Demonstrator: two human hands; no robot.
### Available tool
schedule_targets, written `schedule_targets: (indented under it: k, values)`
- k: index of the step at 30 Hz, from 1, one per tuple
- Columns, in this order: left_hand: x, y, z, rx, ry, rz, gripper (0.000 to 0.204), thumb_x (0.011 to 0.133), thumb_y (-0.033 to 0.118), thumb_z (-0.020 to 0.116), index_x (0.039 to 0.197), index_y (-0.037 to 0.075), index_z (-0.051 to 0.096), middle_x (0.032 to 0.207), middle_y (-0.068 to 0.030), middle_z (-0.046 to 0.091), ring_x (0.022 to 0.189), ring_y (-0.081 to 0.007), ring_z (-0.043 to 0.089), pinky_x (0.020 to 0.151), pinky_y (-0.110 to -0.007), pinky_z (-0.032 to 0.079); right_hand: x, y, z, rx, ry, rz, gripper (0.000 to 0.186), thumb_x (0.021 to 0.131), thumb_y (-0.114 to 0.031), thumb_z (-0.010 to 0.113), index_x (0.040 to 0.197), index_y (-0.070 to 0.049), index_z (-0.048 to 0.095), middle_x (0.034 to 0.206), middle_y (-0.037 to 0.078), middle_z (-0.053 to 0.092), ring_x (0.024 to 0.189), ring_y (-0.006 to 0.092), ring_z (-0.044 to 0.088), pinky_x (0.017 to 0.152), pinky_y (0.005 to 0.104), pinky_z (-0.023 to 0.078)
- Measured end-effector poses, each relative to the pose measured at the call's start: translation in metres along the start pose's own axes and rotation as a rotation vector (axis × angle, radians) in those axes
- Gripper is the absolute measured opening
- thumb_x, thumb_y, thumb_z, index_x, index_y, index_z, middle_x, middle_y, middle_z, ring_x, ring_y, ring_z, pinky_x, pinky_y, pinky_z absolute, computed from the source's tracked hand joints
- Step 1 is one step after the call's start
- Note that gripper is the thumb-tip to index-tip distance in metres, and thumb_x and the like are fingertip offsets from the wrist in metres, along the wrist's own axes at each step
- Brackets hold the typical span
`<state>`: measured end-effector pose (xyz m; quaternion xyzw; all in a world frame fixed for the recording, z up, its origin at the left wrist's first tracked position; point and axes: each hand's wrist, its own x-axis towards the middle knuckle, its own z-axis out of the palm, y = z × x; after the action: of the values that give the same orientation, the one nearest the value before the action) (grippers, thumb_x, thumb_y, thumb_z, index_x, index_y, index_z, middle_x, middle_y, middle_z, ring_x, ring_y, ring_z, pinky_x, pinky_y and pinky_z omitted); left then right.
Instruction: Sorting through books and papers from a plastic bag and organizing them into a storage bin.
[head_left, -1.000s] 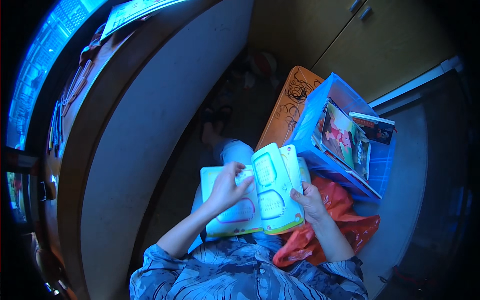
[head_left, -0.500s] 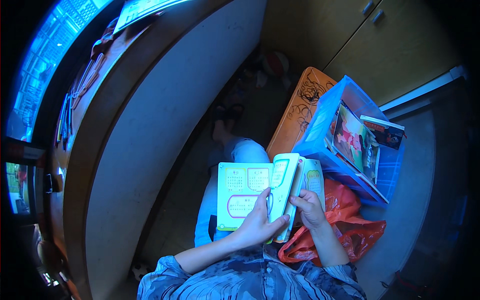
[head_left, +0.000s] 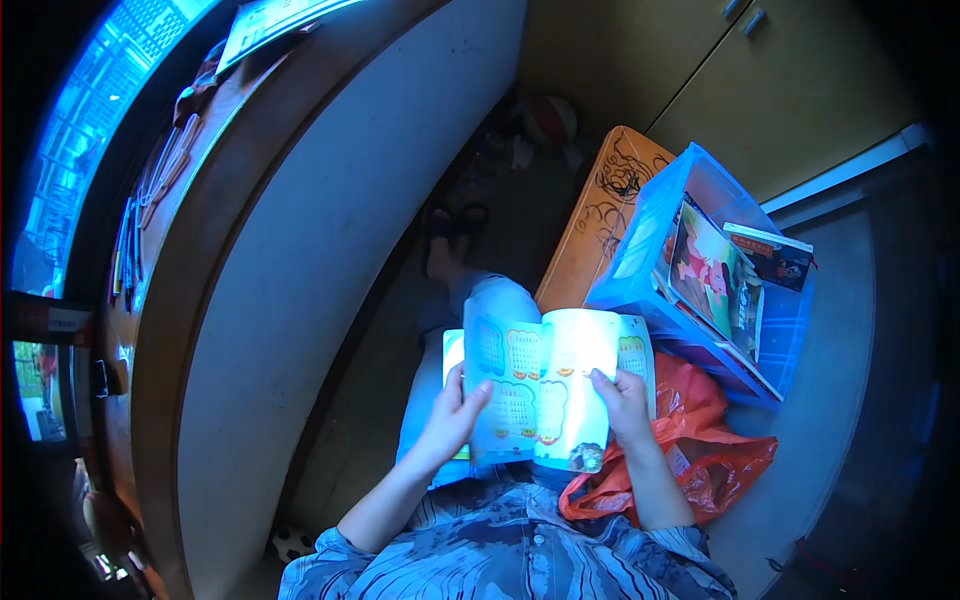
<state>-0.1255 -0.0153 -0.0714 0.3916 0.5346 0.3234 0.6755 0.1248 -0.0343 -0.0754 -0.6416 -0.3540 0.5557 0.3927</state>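
An open children's booklet [head_left: 573, 385] lies over my lap, its pale pages printed with colourful framed blocks of text. My left hand [head_left: 449, 428] is closed on the left-hand pages, thumb on top and fingers out of sight behind. On the other side my right hand [head_left: 624, 405] pinches the outer edge of the brightly lit right-hand page with thumb and fingers. More page edges show behind it to the right. The page's lower corner carries a dark picture. Beside my right forearm sits a crumpled red plastic bag [head_left: 687, 400].
To the right, a blue plastic bin [head_left: 640, 235] holds several books [head_left: 710, 270]. It stands against an orange board [head_left: 600, 215] scribbled in black. A curved desk [head_left: 190, 260] with pens borders the left. Cabinet doors [head_left: 800, 100] and a ball [head_left: 550, 122] are farther off.
A page has turned over to the left, so a different spread shows. My left hand has moved left, away from the middle of the booklet. The right hand stays at the right-hand pages.
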Motion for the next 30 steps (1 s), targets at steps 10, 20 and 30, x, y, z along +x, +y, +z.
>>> schedule_targets:
  k: [10, 20, 30]
  values:
    - [0.027, -0.029, -0.036, 0.483, 0.169, -0.020, 0.014, 0.093, 0.010, 0.052, 0.091, -0.003, 0.058, 0.075, -0.0055, 0.059, 0.069, -0.0089, 0.054, 0.061, -0.027, 0.045, -0.008, -0.007, -0.075, -0.181, 0.157, 0.046, 0.020, 0.091, -0.011, 0.058, 0.100, 0.005, 0.066, 0.078, 0.003, 0.065, 0.066, 0.0054, 0.055, 0.058, 0.0236, 0.044]
    - [0.049, -0.015, -0.004, 0.895, 0.395, 0.549, 0.054, 0.079, -0.004, 0.057, 0.130, -0.002, 0.040, 0.135, -0.0278, 0.039, 0.128, -0.0415, 0.036, 0.109, -0.044, 0.030, -0.005, -0.016, -0.064, -0.113, 0.040, -0.123, 0.021, 0.087, 0.000, 0.056, 0.106, 0.005, 0.063, 0.095, 0.008, 0.067, 0.084, 0.0109, 0.062, 0.073, 0.0264, 0.049]
    - [0.155, -0.009, 0.070, 0.867, -0.389, 0.286, 0.031, 0.093, 0.026, 0.050, 0.095, -0.001, 0.065, 0.087, -0.0209, 0.065, 0.083, -0.0378, 0.063, 0.077, -0.045, 0.047, -0.006, -0.043, -0.084, -0.374, 0.043, -0.134, 0.023, 0.084, -0.004, 0.057, 0.104, 0.004, 0.064, 0.093, 0.011, 0.069, 0.084, 0.0135, 0.063, 0.077, 0.0279, 0.049]
